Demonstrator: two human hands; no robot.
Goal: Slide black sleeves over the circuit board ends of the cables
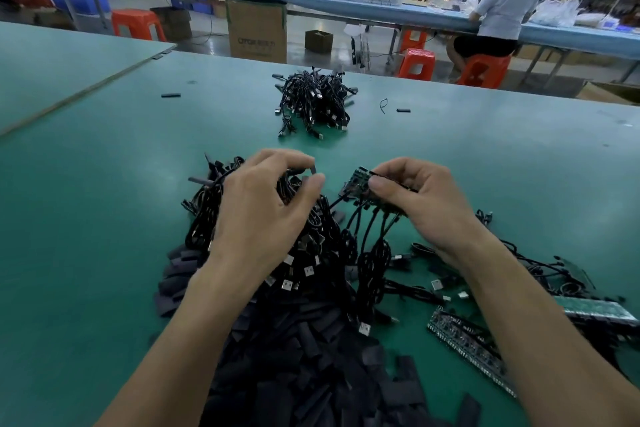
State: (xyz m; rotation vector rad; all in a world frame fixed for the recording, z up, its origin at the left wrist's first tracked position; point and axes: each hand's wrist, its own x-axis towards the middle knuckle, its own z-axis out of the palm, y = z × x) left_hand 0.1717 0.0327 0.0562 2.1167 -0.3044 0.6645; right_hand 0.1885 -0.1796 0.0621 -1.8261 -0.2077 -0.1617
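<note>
Green matting covered the table, with a factory floor behind it, and nothing for the job sat in a tray or bin. It all lay loose. The black sleeves were heaped nearest the person, with a tangle of cables just beyond them. A tidier bundle sat well apart toward the far edge.

The left hand had its fingers curled, and thumb and forefinger pinched what looked like one sleeve. The right hand was clamped on a circuit board, thumb and fingertips gripping one end, with several leads drooping from it to the table.

My guess on handling: the sleeves weigh almost nothing, they're soft and squashed flat, so you'd have to squeeze the mouth open before it'll go on. The board looked thin and probably snaps or sheds parts if flexed, so I'd hold it by the edges close to the end being covered. The leads are floppy and would snag on the pile.

More board strips lay to the right. The only real container in view was a cardboard box on the floor past the table, and I couldn't see what was in it
</note>
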